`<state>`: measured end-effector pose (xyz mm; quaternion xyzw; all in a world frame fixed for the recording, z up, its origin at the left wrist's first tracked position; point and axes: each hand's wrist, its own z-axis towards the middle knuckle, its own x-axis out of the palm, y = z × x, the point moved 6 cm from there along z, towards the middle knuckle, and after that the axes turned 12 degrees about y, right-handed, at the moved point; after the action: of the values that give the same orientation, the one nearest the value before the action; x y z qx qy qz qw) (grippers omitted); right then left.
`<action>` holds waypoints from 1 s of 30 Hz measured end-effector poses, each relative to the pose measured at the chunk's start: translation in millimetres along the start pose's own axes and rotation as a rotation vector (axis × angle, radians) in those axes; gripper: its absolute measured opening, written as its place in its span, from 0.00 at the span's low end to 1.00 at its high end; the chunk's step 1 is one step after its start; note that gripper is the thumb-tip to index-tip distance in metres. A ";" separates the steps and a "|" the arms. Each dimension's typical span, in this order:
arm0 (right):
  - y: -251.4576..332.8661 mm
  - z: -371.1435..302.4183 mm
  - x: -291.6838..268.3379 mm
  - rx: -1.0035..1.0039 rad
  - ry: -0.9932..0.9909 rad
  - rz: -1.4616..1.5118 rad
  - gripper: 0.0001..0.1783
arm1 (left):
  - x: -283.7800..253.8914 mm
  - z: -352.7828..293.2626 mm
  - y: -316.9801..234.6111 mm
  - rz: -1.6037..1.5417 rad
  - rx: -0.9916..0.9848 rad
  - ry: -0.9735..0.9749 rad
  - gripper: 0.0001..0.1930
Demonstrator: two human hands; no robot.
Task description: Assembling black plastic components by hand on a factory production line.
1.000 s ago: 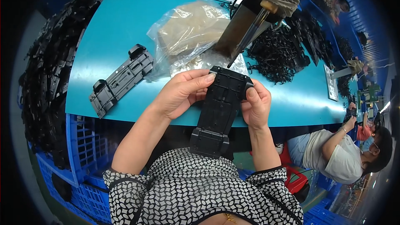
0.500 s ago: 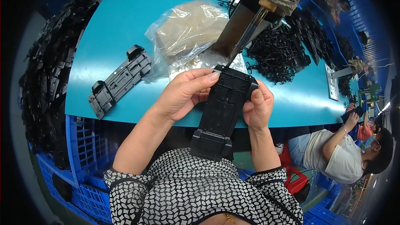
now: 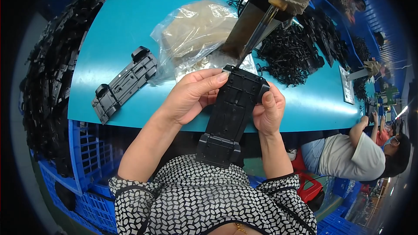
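A black plastic toy-car chassis (image 3: 230, 109) is held between my two hands, its near end close to my patterned top. My left hand (image 3: 196, 91) pinches its far left corner, thumb on the upper face. On the opposite edge, my right hand (image 3: 269, 106) grips beside the raised wheel arch. The far end of the chassis lies under the tip of a thin metal rod (image 3: 257, 35) on a bench-mounted tool; I cannot tell whether they touch. A second black chassis (image 3: 126, 85) rests on the turquoise table to the left.
A clear plastic bag (image 3: 196, 30) lies behind my left hand. Small black parts (image 3: 289, 54) are heaped at the right. Many black pieces (image 3: 52, 91) fill the left side above a blue crate (image 3: 89, 152). A co-worker (image 3: 352, 156) sits at the right.
The chassis has shifted very slightly left, with both hands still on it. At the right, the co-worker's arms have moved and the body has turned.
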<state>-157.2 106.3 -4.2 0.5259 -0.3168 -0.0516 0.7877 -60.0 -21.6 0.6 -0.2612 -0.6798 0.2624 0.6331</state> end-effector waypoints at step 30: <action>0.1 0.4 0.3 -0.029 0.030 0.012 0.22 | -1.8 1.5 0.1 0.004 -0.011 -0.017 0.16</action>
<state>-157.2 105.8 -3.8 0.5133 -0.3074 -0.0435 0.8001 -61.4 -22.7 -0.9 -0.2637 -0.6861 0.2624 0.6251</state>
